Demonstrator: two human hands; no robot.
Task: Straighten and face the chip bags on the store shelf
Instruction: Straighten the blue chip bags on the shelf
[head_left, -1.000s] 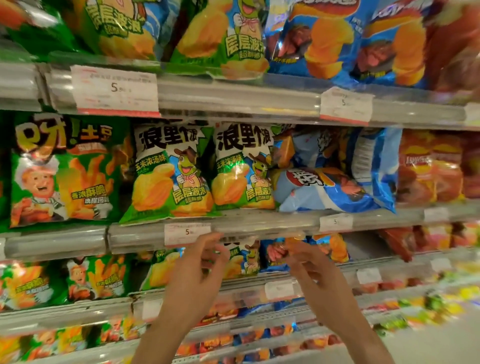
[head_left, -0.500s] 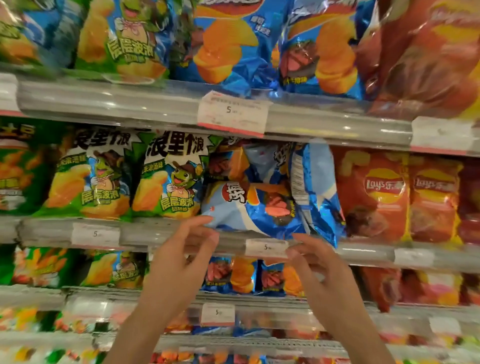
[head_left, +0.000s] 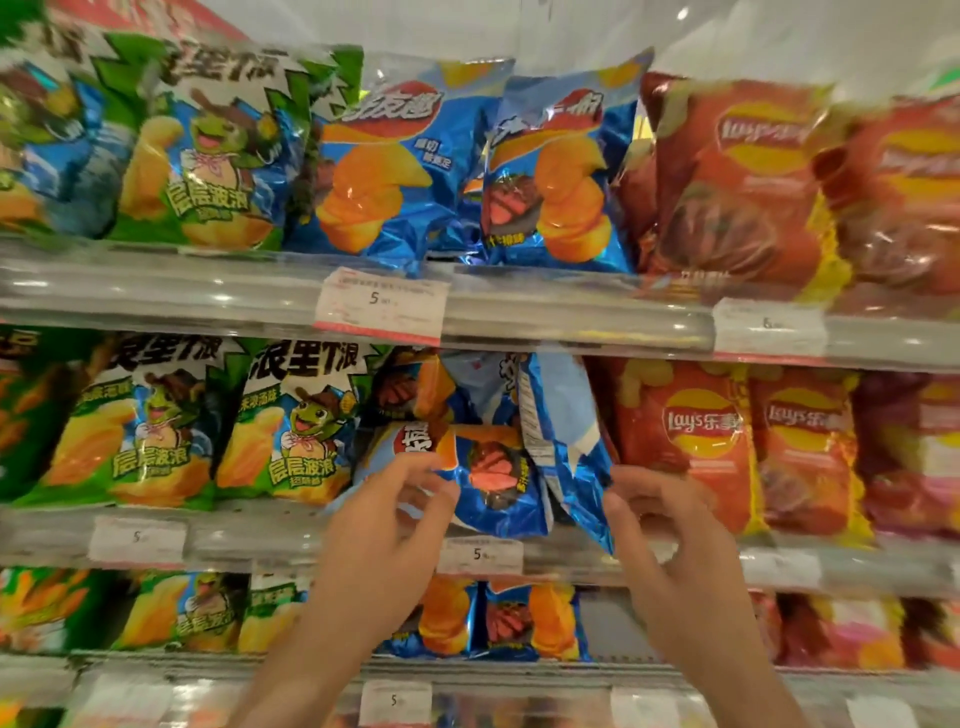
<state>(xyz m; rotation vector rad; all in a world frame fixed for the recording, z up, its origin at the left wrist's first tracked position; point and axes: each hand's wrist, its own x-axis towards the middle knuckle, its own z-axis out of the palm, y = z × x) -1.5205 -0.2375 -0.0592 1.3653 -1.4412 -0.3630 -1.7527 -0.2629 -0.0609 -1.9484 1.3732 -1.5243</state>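
Note:
On the middle shelf (head_left: 260, 535) a blue chip bag (head_left: 483, 478) lies tipped on its side, logo turned sideways. Beside it another blue bag (head_left: 561, 447) stands twisted, showing its back panel. My left hand (head_left: 395, 525) pinches the left end of the tipped bag with thumb and fingers. My right hand (head_left: 660, 525) grips the lower right edge of the twisted bag. Upright green bags (head_left: 291, 426) stand to the left, and red Lay's bags (head_left: 691, 441) to the right.
The shelf above holds upright green, blue (head_left: 384, 166) and red bags (head_left: 737, 182). Price tags (head_left: 382, 306) hang on clear shelf rails. The shelf below carries more green and blue bags (head_left: 530, 618).
Both hands rose from the shelf rail to the blue bags and took hold of them. The view moved up and closer to the shelves.

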